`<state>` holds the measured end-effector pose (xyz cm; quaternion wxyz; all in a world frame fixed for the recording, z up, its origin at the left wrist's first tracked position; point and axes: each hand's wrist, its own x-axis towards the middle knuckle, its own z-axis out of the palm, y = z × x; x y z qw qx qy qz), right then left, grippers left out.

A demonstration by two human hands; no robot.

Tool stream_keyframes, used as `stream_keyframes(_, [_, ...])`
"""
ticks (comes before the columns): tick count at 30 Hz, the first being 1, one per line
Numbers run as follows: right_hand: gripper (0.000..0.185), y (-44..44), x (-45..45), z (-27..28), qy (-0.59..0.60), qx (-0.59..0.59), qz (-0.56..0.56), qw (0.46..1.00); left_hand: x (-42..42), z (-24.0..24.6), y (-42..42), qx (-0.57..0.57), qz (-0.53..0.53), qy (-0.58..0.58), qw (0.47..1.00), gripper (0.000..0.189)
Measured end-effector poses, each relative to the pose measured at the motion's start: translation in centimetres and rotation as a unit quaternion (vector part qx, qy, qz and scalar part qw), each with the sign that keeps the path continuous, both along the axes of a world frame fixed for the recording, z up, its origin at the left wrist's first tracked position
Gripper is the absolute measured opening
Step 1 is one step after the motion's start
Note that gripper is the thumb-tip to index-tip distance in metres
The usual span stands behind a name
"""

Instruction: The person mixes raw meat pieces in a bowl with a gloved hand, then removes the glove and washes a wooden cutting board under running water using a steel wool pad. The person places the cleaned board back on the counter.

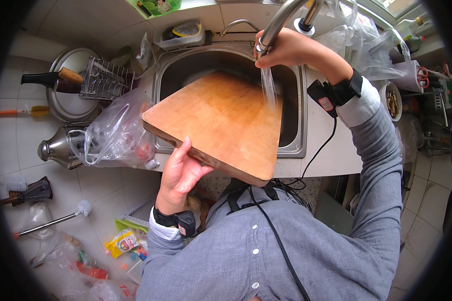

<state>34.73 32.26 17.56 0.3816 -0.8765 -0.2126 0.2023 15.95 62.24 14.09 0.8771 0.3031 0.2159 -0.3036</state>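
A thick wooden cutting board (218,124) slants into the stainless steel sink (299,148), its near edge raised over the front rim. My left hand (180,173) grips that near edge from below, with the thumb on top. At the back right, my right hand (286,49) is closed around the end of the curved metal faucet (280,22). A spray of water (268,84) falls from the spout onto the board's far right part, where the wood looks darker and wet. The board hides most of the basin.
Left of the sink lies a filled plastic bag (113,131), beside a wire rack (105,79) with knife handles. A plastic container (180,35) with scrubbers stands behind the basin. A bowl (391,99) and plastic bags (365,49) occupy the right side. A black cable (324,145) hangs from my right wrist.
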Motion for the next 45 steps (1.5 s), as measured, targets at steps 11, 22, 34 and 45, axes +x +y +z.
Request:
stream_keyframes(11, [0.025,1.2,-2.9,-2.8,-0.044,0.134,-0.193,0.971,-2.7,-0.5,-2.5,-0.051,0.02,0.013,0.998,0.056])
stream_keyframes(22, [0.028,8.8,-11.0,6.5,0.013,0.023,-0.093,0.995,-4.1,-1.7,-1.8,-0.183,0.024,0.024,0.983,0.058])
stream_keyframes(34, [0.021,26.5,8.9,-2.1,-0.007,-0.175,-0.187,0.967,-6.2,-6.0,0.4,-0.313,-0.011,0.041,0.949,0.045])
stream_keyframes(45, [0.02,27.1,18.4,-11.5,-0.408,-0.383,-0.024,0.828,-7.0,-7.1,2.0,-0.349,-0.016,0.09,0.933,0.048])
